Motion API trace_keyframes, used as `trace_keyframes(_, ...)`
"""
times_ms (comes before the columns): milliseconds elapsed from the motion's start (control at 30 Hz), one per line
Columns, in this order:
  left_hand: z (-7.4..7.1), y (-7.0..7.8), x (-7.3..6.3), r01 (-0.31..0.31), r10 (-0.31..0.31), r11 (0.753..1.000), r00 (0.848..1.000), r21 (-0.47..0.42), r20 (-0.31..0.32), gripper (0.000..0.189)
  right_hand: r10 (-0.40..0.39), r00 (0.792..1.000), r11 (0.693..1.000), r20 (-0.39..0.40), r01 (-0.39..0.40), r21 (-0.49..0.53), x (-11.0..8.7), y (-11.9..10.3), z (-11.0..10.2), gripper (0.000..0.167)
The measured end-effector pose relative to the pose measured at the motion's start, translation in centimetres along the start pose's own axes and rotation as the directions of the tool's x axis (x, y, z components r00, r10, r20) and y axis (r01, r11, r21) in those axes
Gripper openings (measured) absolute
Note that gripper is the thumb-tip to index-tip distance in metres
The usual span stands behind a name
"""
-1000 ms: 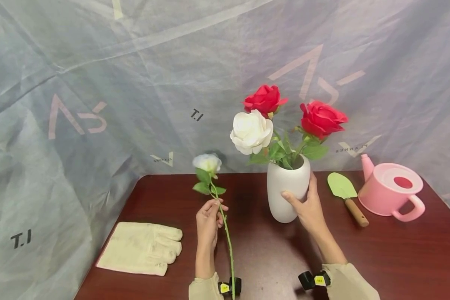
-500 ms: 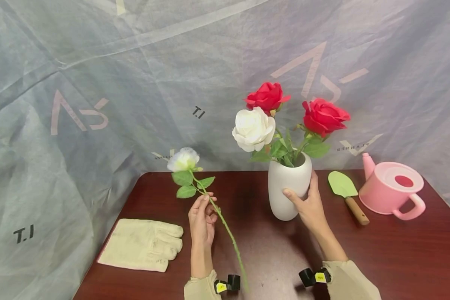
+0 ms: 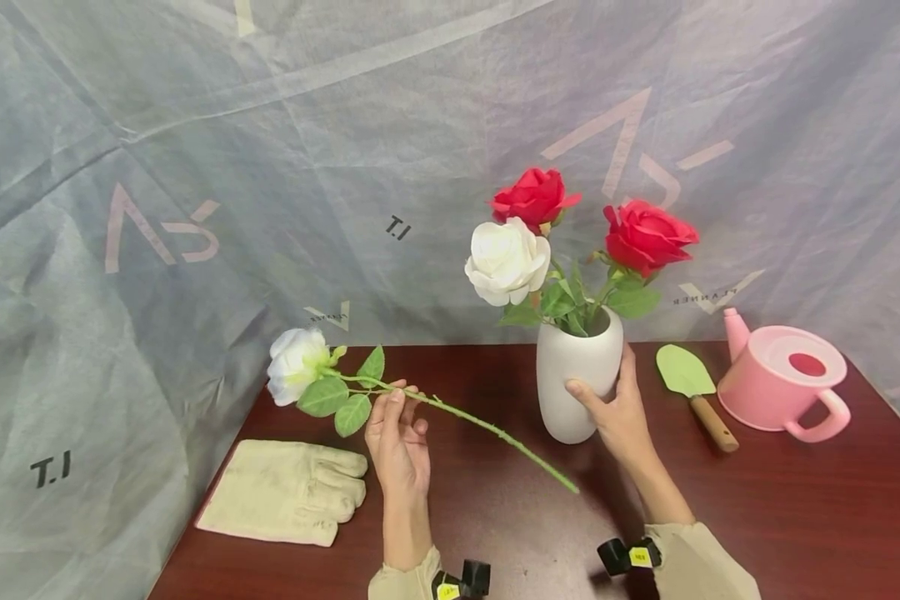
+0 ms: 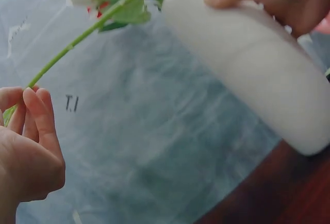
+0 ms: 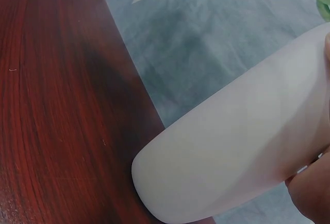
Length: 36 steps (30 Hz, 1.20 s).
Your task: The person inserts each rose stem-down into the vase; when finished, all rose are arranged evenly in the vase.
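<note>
My left hand (image 3: 400, 446) pinches the green stem of a pale white rose (image 3: 297, 367) between thumb and fingers, just below its leaves. The bloom points left and the bare stem end slants down to the right, in front of the vase. On the right, my right hand (image 3: 621, 412) grips a white vase (image 3: 570, 392) around its side, thumb across the front. Two red roses (image 3: 651, 237) and a fuller white rose (image 3: 507, 261) stand in the vase. The left wrist view shows the stem (image 4: 67, 50) between the fingertips; the right wrist view is mostly vase (image 5: 232, 141).
A cream work glove (image 3: 281, 492) lies at the table's left. Right of the vase are a green trowel (image 3: 685, 371) with a wooden handle and a pink watering can (image 3: 772, 379). A grey printed sheet (image 3: 330, 167) hangs behind the dark red table (image 3: 810, 517).
The rose in my left hand has tipped from nearly upright to lying far over, bloom leftward and stem end swinging right. That hand shifted slightly left. My right hand stays on the vase.
</note>
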<state>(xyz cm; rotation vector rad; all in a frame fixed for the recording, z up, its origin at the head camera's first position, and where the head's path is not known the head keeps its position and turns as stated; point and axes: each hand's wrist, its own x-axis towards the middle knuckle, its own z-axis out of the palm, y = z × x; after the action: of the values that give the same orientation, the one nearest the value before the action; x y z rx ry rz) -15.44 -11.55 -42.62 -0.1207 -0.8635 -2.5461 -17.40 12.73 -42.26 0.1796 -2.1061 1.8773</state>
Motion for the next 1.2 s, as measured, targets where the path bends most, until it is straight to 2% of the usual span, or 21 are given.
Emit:
trace_keyframes(167, 1.6, 0.5, -0.8, -0.032, 0.031, 0.999, 0.999, -0.032, -0.023, 0.010, 0.008, 1.000, 1.000, 0.009, -0.008, -0.013, 0.0, 0.0, -0.1, 0.083)
trace_keyframes(267, 3.0, 0.9, -1.7, -0.094, 0.093, 0.995, 0.995, -0.033, -0.045, 0.011, 0.006, 1.000, 1.000, 0.007, -0.005, -0.026, 0.0, 0.1, -0.2, 0.084)
trace_keyframes(333, 3.9, 1.2, -2.3, -0.154, 0.152, 0.988, 0.986, -0.023, -0.068, 0.010, 0.007, 1.000, 1.000, 0.001, -0.007, -0.029, 0.0, 0.2, -0.2, 0.085)
trace_keyframes(433, 5.0, 1.7, -3.1, -0.255, 0.253, 0.967, 0.961, -0.009, -0.109, 0.008, 0.007, 1.000, 1.000, 0.000, -0.007, -0.019, -0.1, 0.3, -0.2, 0.086)
trace_keyframes(567, 6.2, 1.9, -3.6, -0.384, 0.376, 0.923, 0.911, -0.015, -0.169, 0.006, 0.011, 1.000, 1.000, -0.004, -0.011, -0.011, 0.0, 0.3, -0.1, 0.084)
trace_keyframes(633, 6.8, 1.8, -3.4, -0.428, 0.419, 0.904, 0.890, -0.009, -0.183, 0.006, 0.010, 1.000, 1.000, -0.004, -0.010, -0.015, 0.0, 0.3, -0.1, 0.083)
trace_keyframes(733, 7.7, 1.8, -2.9, -0.471, 0.463, 0.882, 0.867, 0.002, -0.181, 0.007, 0.022, 1.000, 1.000, 0.000, -0.022, -0.012, 0.0, 0.3, 0.0, 0.083)
trace_keyframes(833, 8.6, 1.9, -2.3, -0.499, 0.492, 0.867, 0.854, 0.000, -0.171, 0.009, 0.031, 0.999, 0.999, 0.005, -0.031, -0.018, -0.1, 0.3, 0.1, 0.083)
trace_keyframes(900, 9.0, 1.9, -2.0, -0.507, 0.500, 0.862, 0.852, -0.005, -0.153, 0.009, 0.031, 1.000, 0.999, 0.001, -0.031, -0.021, -0.1, 0.3, 0.1, 0.083)
trace_keyframes(1067, 9.8, 1.5, -1.6, -0.484, 0.483, 0.875, 0.870, 0.016, -0.101, 0.008, 0.024, 1.000, 1.000, -0.009, -0.024, -0.015, 0.0, 0.2, 0.0, 0.082)
trace_keyframes(1200, 10.6, 0.6, -1.5, -0.463, 0.468, 0.883, 0.880, 0.073, -0.082, 0.006, 0.027, 1.000, 0.999, -0.003, -0.027, -0.021, 0.0, 0.2, -0.1, 0.082)
